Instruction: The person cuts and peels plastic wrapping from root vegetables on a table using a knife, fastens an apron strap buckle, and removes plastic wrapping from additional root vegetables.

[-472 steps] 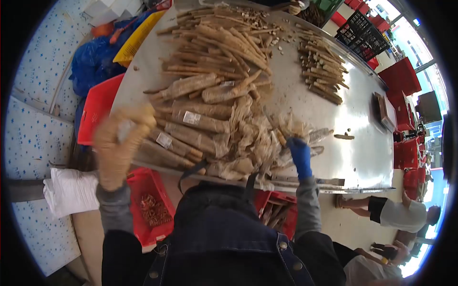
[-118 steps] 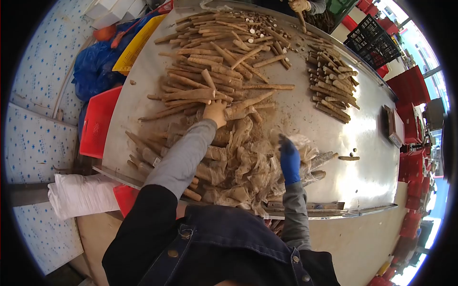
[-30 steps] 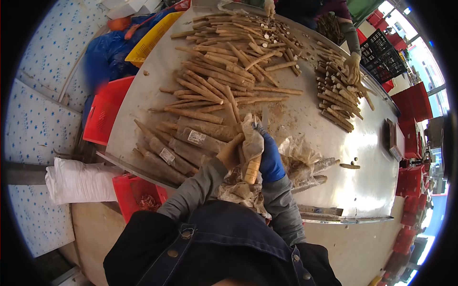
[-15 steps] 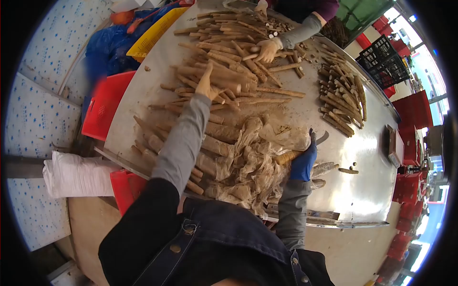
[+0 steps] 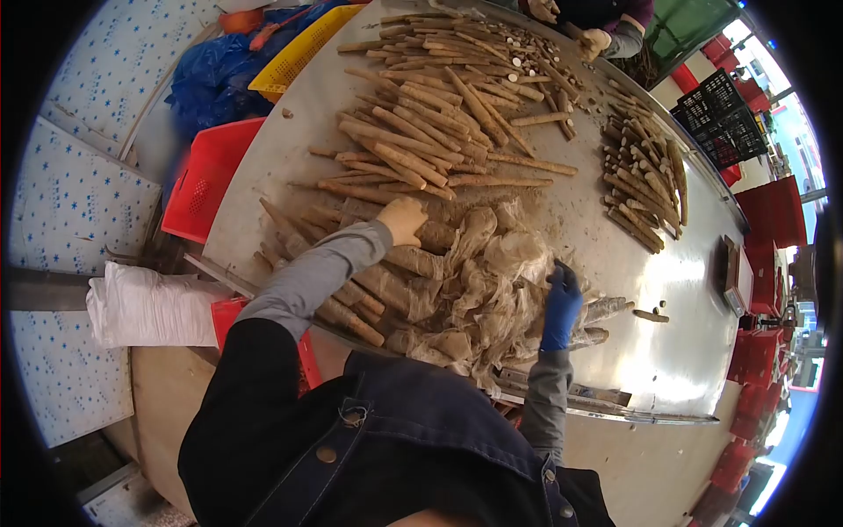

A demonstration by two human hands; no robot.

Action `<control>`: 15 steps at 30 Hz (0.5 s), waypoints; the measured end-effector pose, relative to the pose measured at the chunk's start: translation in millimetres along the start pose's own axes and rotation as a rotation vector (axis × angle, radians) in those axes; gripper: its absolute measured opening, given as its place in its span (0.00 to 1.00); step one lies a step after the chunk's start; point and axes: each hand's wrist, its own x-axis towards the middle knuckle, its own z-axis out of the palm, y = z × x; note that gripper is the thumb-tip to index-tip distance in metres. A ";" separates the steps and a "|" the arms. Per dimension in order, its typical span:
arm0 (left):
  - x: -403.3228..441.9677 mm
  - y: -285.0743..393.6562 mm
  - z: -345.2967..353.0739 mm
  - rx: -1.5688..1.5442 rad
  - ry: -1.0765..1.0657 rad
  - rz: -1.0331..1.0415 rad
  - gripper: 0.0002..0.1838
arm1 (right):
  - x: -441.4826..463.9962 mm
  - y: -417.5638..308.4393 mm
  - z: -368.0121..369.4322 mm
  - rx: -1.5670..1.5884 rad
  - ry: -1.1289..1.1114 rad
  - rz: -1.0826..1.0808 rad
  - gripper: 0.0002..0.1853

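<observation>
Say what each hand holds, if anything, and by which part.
Can't tell for either: left hand is at the wrapped roots, grip hidden; right hand is by the plastic wrap, grip unclear.

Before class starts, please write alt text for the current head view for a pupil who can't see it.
A person's left hand is at plastic-wrapped roots on a metal table, the blue-gloved right hand by crumpled plastic. Beyond are a pile of brown roots, a smaller pile to its right and another person's hands at the far edge.
</observation>
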 end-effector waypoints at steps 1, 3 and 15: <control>8.1 8.1 4.3 0.059 -0.013 0.019 0.35 | -2.8 -0.1 12.1 0.001 -0.043 -0.032 0.13; 18.1 12.4 4.1 0.084 -0.079 -0.021 0.36 | -12.3 -9.0 30.4 0.003 -0.162 0.024 0.15; -34.4 32.6 -177.9 -1.714 0.687 0.106 0.33 | -27.5 -112.6 44.0 0.357 -0.273 0.023 0.19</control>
